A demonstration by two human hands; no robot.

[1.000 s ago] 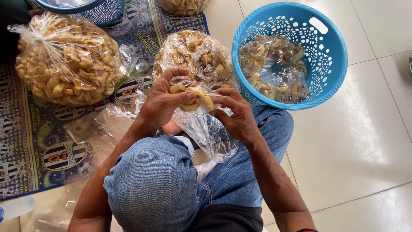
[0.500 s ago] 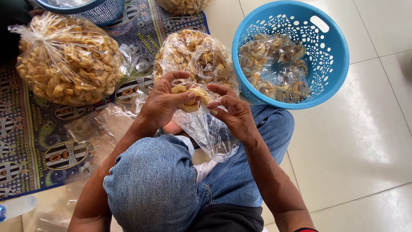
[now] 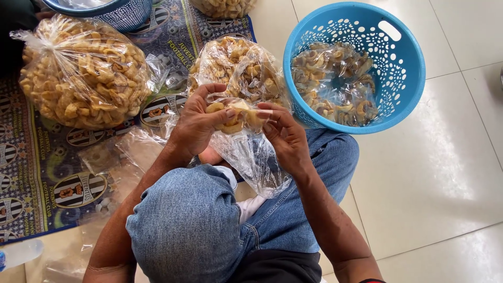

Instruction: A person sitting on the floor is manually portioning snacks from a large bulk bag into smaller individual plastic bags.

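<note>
My left hand and right hand are both up in front of my knees, closed on one small clear bag of pale yellow crackers. Left thumb and fingers curl round the filled top end from the left; right fingertips pinch the same end from the right, thumb tips nearly meeting over the crackers. The slack, empty part of the plastic hangs down between my wrists and drapes over my jeans.

Just beyond the hands, touching the held bag's far side as far as I can tell, lies a medium bag of crackers, open-topped and crumpled. To my far left sits a large bag of crackers, tied shut at its upper left corner, bulging full. Both rest on a patterned mat of dark blue with striped round crests, spread on the pale tiled floor. Loose empty clear plastic bags lie flat on the mat beside my left forearm.

To my right, on the tiles, stands a round blue plastic basket with perforated walls; its near rim sits just beside my right hand. Inside are several small filled packets of the same crackers, piled loosely.

At the top edge, a dark blue basket is partly cut off by the frame.
</note>
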